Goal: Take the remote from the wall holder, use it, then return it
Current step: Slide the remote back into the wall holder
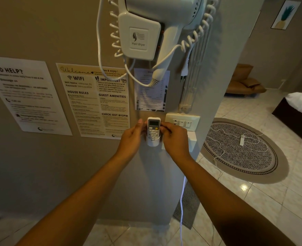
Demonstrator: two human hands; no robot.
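A large white wall-mounted hair dryer (146, 31) hangs well above. Below it, the right hand (175, 139) pinches the small white remote with grey screen (153, 127), seated upright in its white plastic wall holder (153, 142); the left hand (131, 137) steadies the left side. Whether taking or returning cannot be told. Upward is clear; the cream switch plate (182, 121) crowds the right.

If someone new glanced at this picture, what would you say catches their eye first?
Probably the two hands meeting at centre: the left hand and right hand flank a white remote standing in its wall holder. Above looms a large white hair dryer with a coiled cord, and printed notices cover the wall to the left.
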